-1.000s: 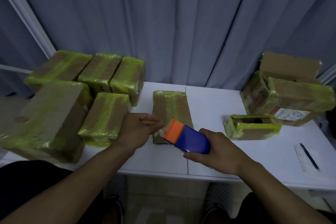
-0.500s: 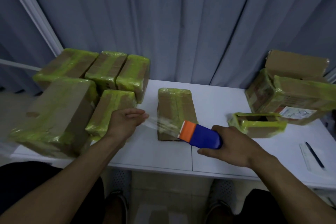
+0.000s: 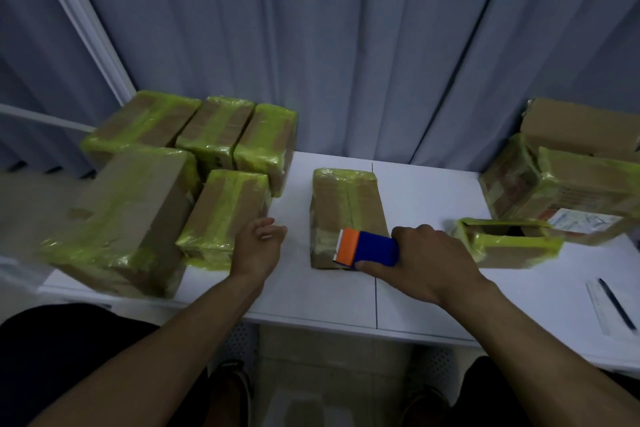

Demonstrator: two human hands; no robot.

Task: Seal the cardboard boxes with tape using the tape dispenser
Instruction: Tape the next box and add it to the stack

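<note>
A cardboard box (image 3: 346, 204) wrapped in yellow-green tape lies lengthwise in the middle of the white table (image 3: 433, 191). My right hand (image 3: 429, 260) grips a blue tape dispenser (image 3: 375, 248), whose orange head rests on the box's near end. My left hand (image 3: 256, 248) hovers left of the box, beside a taped box, with its fingers curled. It pinches the end of a clear tape strip, which barely shows against the table.
Several taped boxes (image 3: 138, 211) are stacked at the left, up to the table edge. More boxes (image 3: 581, 184) are piled at the right, with a small open-topped box (image 3: 502, 246) in front. A pen (image 3: 616, 302) on a paper strip lies near the right front edge.
My left hand pulled clear tape leftward from the dispenser, away from the box. My right hand set the dispenser's head down on the box's near end.
</note>
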